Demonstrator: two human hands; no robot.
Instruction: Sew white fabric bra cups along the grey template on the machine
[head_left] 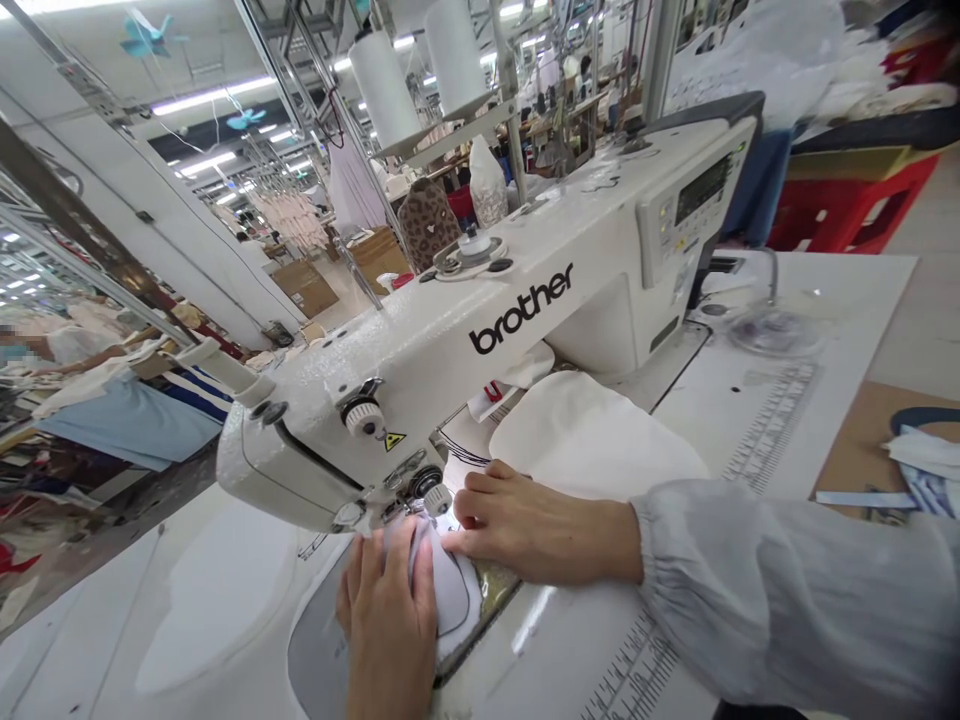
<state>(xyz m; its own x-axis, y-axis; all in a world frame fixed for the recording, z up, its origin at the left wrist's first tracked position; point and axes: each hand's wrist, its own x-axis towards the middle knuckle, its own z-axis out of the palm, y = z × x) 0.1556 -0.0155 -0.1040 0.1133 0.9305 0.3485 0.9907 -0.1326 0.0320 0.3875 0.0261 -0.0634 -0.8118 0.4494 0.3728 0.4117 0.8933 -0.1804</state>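
A white sewing machine [600,255] stands over the table, and its needle area is lit. Beneath its head lies a small white fabric piece [452,592] with a dark curved line along its edge. My left hand [390,610] rests on this piece just in front of the needle area, fingers stretched out and slightly apart. From the right, my right hand [517,520] reaches in with its fingers curled and its thumb against the same fabric. Behind that hand, a larger rounded white fabric panel [600,440] lies under the machine's arm. The needle itself is hidden.
Two white thread cones [384,90] stand above the machine. Printed rulers [772,425] mark the white tabletop [862,290]. A clear round dish [776,325] sits at the right rear. A red stool [855,205] with stacked materials stands beyond. Blue cloth [135,415] hangs at left.
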